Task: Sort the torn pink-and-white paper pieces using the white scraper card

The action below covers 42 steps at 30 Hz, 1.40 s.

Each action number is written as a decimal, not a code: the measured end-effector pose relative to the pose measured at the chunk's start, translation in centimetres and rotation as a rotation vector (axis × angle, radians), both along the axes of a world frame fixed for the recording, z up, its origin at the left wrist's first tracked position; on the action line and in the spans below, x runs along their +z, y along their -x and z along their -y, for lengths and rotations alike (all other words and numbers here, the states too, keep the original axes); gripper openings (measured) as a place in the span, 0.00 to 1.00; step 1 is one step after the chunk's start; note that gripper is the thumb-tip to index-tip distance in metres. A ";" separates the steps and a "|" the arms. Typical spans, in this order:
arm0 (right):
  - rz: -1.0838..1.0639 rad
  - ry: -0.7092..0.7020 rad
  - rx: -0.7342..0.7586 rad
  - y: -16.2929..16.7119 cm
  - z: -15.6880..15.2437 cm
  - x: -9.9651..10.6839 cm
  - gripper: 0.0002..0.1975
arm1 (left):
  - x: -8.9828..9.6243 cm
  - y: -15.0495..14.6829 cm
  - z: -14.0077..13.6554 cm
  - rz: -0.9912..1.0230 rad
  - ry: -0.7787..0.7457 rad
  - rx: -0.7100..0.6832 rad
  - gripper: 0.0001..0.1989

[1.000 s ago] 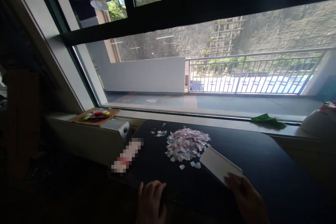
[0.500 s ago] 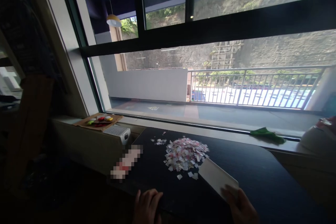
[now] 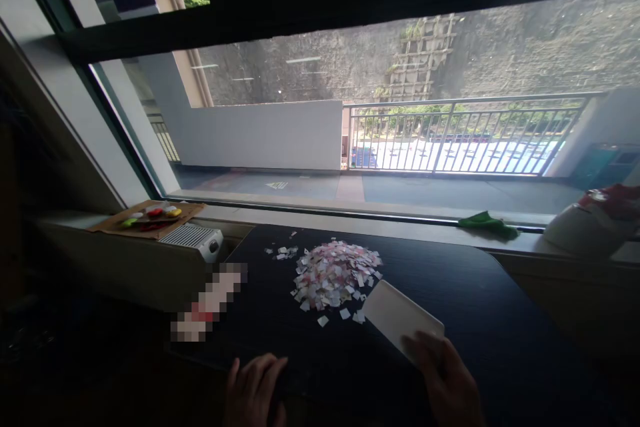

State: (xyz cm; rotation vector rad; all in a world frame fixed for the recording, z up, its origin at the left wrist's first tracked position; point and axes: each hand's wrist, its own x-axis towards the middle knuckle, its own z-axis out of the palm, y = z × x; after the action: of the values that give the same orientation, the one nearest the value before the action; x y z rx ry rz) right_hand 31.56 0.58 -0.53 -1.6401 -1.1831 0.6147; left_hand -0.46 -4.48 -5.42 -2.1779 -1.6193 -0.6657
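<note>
A heap of small white and pinkish paper pieces (image 3: 335, 273) lies on the dark table (image 3: 440, 280). My right hand (image 3: 445, 373) grips the near end of a shallow white rectangular tray (image 3: 400, 317). The tray's far end is close to the heap's right side, beside a few loose pieces. At the table's near edge rests my left hand (image 3: 255, 387), its fingers stretched out and holding nothing. A few more paper scraps (image 3: 285, 252) are scattered behind the heap on the left.
A blurred-out pinkish item (image 3: 210, 307) lies at the table's left edge. Beyond it stand a white vented box (image 3: 193, 240) and a brown board (image 3: 150, 219) with colourful items. A green cloth-like thing (image 3: 487, 225) and a rounded white object (image 3: 590, 223) sit along the windowsill.
The camera view has tilted down and shifted right, so everything appears further left and higher. My right hand still holds the tray near the heap; the left hand stays at the table edge.
</note>
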 end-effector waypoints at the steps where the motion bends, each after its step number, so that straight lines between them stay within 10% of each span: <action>1: -0.004 0.006 0.000 0.1 0.1 0.2 0.20 | 0.2 0.1 0.1 -0.013 0.016 -0.011 0.25; 42: -0.060 -0.057 0.041 2.1 0.0 2.0 0.13 | 3.1 -1.1 0.8 0.123 0.140 0.035 0.22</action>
State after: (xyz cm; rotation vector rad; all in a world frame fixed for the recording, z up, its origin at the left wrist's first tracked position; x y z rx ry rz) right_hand 29.49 0.63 1.49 -1.5430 -1.1822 0.6465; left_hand 0.60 -5.31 -2.29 -2.2392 -1.8130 -0.7083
